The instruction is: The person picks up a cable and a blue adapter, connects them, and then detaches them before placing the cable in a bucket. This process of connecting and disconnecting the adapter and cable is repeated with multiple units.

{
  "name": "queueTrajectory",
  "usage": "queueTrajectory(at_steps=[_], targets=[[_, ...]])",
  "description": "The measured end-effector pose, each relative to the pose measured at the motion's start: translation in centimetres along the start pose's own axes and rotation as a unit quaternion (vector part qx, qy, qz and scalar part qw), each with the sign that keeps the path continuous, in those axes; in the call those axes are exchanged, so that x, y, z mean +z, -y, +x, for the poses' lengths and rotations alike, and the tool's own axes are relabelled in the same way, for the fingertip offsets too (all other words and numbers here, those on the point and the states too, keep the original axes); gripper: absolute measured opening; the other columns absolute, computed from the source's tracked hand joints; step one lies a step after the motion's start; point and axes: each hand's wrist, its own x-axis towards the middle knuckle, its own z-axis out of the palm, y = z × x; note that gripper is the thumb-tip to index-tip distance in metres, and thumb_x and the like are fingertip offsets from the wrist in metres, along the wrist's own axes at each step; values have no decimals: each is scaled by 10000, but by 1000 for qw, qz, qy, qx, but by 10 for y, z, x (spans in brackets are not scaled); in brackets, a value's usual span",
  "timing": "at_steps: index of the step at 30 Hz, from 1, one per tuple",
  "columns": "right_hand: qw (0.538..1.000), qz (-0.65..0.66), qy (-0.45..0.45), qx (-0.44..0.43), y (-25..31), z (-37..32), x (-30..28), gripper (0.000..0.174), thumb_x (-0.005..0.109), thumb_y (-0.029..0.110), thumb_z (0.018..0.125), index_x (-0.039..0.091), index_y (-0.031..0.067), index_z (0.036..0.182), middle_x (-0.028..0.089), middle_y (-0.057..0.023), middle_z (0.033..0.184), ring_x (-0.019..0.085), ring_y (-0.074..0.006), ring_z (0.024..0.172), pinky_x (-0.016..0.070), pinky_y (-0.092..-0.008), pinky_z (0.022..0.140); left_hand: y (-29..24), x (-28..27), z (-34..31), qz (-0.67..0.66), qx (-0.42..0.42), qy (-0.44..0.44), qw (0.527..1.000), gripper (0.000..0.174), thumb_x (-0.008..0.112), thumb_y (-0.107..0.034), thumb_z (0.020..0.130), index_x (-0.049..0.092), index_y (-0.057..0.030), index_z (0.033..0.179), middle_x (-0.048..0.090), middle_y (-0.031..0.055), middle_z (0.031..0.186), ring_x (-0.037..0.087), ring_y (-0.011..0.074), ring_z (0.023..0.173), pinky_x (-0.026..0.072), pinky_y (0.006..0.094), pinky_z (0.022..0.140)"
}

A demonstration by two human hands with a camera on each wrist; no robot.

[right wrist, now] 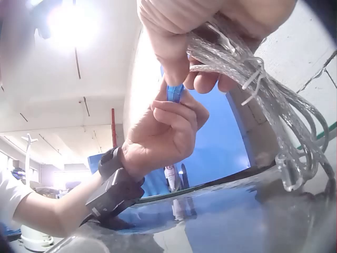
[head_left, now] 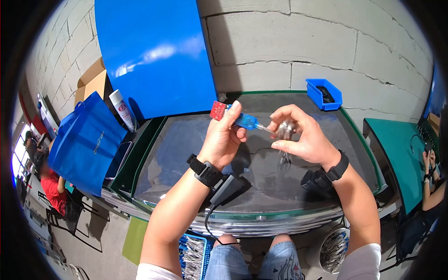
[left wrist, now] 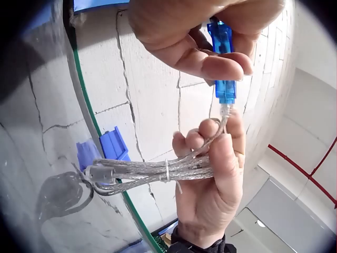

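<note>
- Curling round the translucent blue plastic connector (head_left: 246, 122), the left hand (head_left: 221, 142) has its grip filled; a small red square piece (head_left: 218, 110) shows beside the thumb.
- Pinching the coiled, clear-sheathed silvery cable (left wrist: 139, 169), the right hand (head_left: 305, 135) has its grip round the bundle, near a thin whitish tie (left wrist: 167, 170).
- Connector and cable are up over the dark, green-edged worktop (head_left: 266, 189), left of the open blue plastic bin (head_left: 315, 97) and nearer the person than it.
- The connector looks light and hard; its flat sides seem the best hold.
- The cable looks light, bendy and a bit springy, its sheath perhaps slippery; holding by the tie should keep the loops together.
- The weak spot is probably the cable's neck at the connector: avoid sharp bends.
</note>
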Motion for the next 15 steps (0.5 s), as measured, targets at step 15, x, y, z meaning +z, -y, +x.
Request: queueTrajectory(at_steps=[15], targets=[[985, 151, 3, 81, -8, -1, 10, 328, 592, 86, 861, 456, 32, 1155, 518, -22, 901, 527, -76, 815, 471, -244, 713, 7, -3, 0, 34, -82, 167, 982, 172, 615, -238, 867, 565, -95, 949, 624, 53, 924, 605, 151, 847, 488, 302, 755]])
